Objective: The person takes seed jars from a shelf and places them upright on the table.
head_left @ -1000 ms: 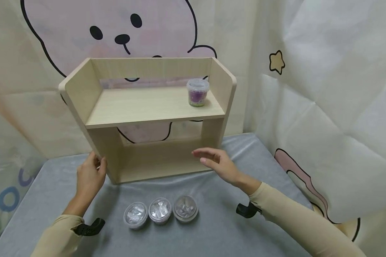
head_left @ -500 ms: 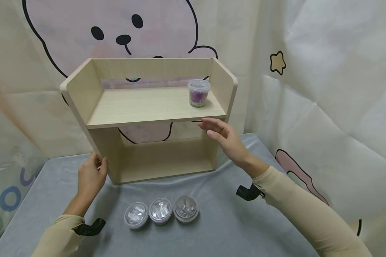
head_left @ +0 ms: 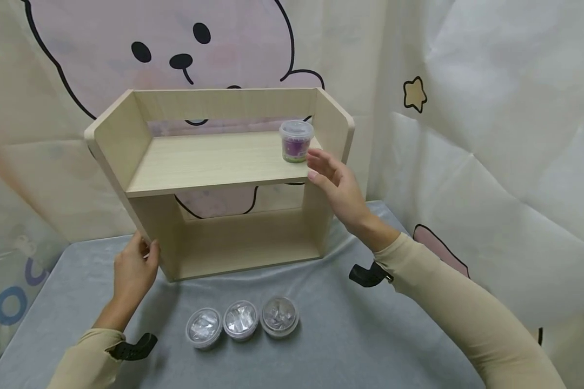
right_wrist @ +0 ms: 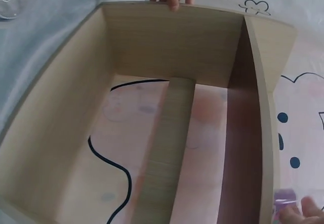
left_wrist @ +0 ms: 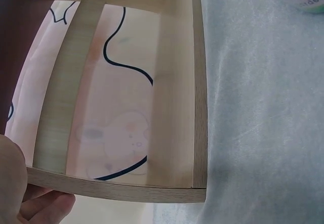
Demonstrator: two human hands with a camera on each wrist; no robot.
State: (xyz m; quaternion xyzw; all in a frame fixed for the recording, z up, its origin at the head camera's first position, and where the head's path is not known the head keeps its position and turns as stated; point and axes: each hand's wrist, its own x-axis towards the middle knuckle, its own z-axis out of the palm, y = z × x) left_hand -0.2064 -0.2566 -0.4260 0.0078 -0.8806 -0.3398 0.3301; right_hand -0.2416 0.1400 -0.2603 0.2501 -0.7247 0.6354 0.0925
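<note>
A two-tier pale wooden shelf (head_left: 201, 159) stands on the grey-blue cloth. My left hand (head_left: 133, 273) grips the lower front of its left side panel, thumb on the inner face; in the left wrist view, fingers (left_wrist: 48, 209) curl round the panel's outside. On the upper board, toward the right end, sits a lidded clear plastic tub (head_left: 296, 141) with purple and green on it. My right hand (head_left: 338, 189) is raised in front of that board with fingers loosely extended, fingertips right beside the tub's lower right. Nothing is in its grasp.
Three lidded clear tubs, left (head_left: 204, 328), middle (head_left: 240, 320) and right (head_left: 279, 317), stand in a row before the shelf on the cloth-covered table (head_left: 321, 351). Printed cloth curtains (head_left: 491, 135) hang behind and at both sides.
My right hand has risen from in front of the lower compartment to beside the tub on the upper board. My left hand has kept its grip on the side panel.
</note>
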